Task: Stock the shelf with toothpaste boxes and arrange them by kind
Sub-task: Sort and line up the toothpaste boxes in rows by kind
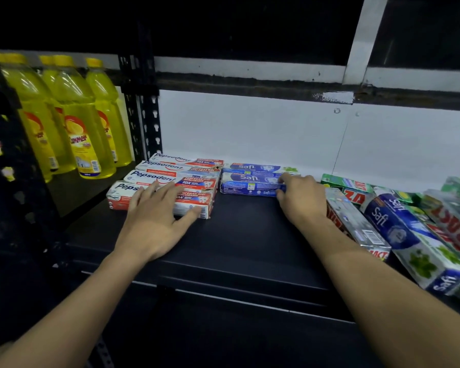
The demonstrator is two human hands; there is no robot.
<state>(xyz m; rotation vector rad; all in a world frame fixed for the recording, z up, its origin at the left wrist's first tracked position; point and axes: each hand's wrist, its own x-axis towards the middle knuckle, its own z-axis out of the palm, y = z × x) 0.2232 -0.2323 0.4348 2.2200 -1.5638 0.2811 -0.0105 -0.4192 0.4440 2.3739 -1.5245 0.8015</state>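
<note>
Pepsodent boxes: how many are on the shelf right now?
4 Pepsodent boxes, side by side at the shelf's left end: the rearmost box, the second box, the third box, and the front box, which the left hand rests on. More may be hidden beneath.

Left hand [154,216] flat, right hand [300,197] curled.

- Light is dim; the top is nearly black, and the white back wall [250,128] is brightest.
- Glare streaks the yellow bottles [75,123].
- Edges bend and blur, notably the right-hand boxes [436,221].
</note>
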